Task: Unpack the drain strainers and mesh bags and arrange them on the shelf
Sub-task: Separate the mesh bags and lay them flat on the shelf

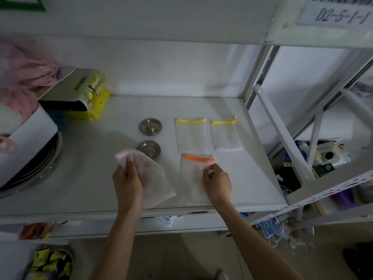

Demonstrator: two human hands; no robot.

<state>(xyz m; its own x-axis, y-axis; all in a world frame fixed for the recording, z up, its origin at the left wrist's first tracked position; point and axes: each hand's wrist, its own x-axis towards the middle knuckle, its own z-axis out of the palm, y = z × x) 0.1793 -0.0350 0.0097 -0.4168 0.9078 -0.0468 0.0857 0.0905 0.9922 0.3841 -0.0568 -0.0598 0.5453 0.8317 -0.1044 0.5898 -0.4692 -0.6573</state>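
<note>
Two round metal drain strainers lie on the white shelf (90,178), the far one (150,126) behind the near one (148,148). Two mesh bags with yellow bands lie flat to their right, one in the middle (190,134) and one further right (225,135). An orange-banded mesh bag (193,178) lies in front of them; my right hand (217,183) pinches its upper right corner. My left hand (127,178) grips a pink-edged mesh bag (153,178), which partly covers the near strainer.
A yellow packet (90,98) and a white box sit at the back left, with pink plastic bags (26,77) and a round metal pan (36,168) further left. The shelf's slanted metal brace (282,134) rises on the right. Bags hang under the right-hand shelf.
</note>
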